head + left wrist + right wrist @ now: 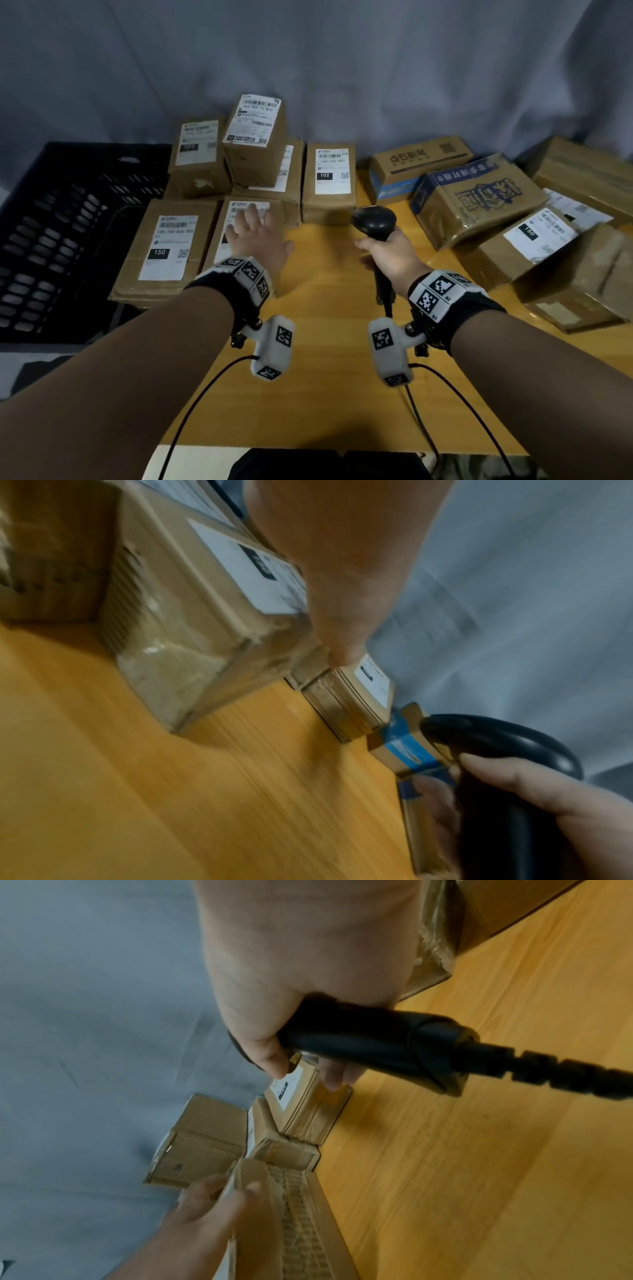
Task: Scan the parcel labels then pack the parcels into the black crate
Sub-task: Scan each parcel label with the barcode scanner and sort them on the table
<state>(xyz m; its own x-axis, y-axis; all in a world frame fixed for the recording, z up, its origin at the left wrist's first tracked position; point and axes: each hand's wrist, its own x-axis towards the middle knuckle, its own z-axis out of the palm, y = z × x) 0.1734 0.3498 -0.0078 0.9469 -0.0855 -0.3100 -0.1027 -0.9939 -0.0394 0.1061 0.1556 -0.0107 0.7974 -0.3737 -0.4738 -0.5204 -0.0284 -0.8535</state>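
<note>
The head view looks forward and down from above both forearms, taking in the whole desk (329, 377), the crate (68, 222) at left and the grey curtain (376, 68) behind; the left wrist view sits low and close over the desk, facing along the left hand (342, 561) toward the parcels (205, 615), and catches the scanner (496, 750); the right wrist view, equally near, faces along the right hand (308, 961) gripping that scanner, and shares the same parcels with the other two.
</note>
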